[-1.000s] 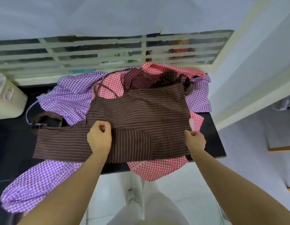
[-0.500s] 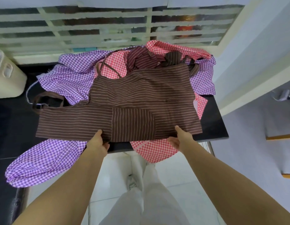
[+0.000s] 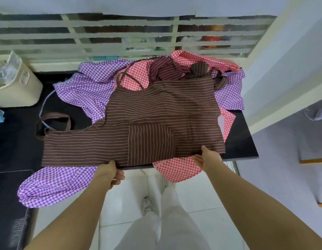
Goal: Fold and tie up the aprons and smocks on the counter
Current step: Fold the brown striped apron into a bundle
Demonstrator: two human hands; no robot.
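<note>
Standing on white floor tiles (image 3: 192, 192), person in pale trousers (image 3: 167, 222), one shoe (image 3: 147, 204) visible below both hands. Left hand (image 3: 109, 173) grips near hem of brown striped apron (image 3: 156, 109), fingers (image 3: 119, 177) curled under the edge. Right hand (image 3: 209, 157) pinches same hem, thumb on top, fingers below. Apron lies flat just beyond both hands on black surface (image 3: 243, 139), long axis running left-right. Its wide body sits ahead of right hand; a narrower part stretches out past left hand and ends in a strap loop (image 3: 55, 121) well left of it. Dark brown cloth, thin pale stripes; pocket (image 3: 151, 143) between the hands has stripes turned the other way. Purple gingham smock (image 3: 53, 186) under apron, drooping over surface edge left of left hand. Red gingham smock (image 3: 176, 168) hangs off edge beside right hand. Beyond apron, second brown striped piece (image 3: 167, 71) bunched up. Cream container (image 3: 17, 87) far left of left hand. Barred window (image 3: 120, 37) farthest back.
</note>
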